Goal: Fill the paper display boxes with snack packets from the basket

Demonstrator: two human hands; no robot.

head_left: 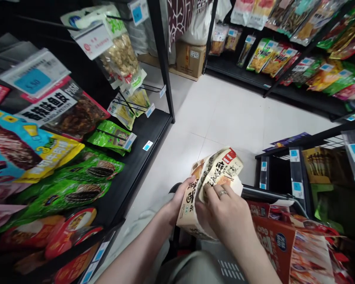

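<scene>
In front of my lap is a cream cardboard snack box (187, 208) with dark Chinese lettering and a red label. My left hand (179, 195) wraps its left side, thumb up along the edge. My right hand (228, 207) wears a ring and pinches the box's printed front panel (225, 167), which is parted from the left side along a ragged edge. A dark gap shows between panel and side. What lies inside the box is too dark to make out, and my right fingertips are partly hidden behind the panel.
Packets of snacks (88, 197) crowd the black shelf (142, 130) at left. A red-orange carton (279, 248) stands close at right, beside a black rack (284, 173). Across the tiled floor (225, 102) are more shelves and a brown carton (191, 59).
</scene>
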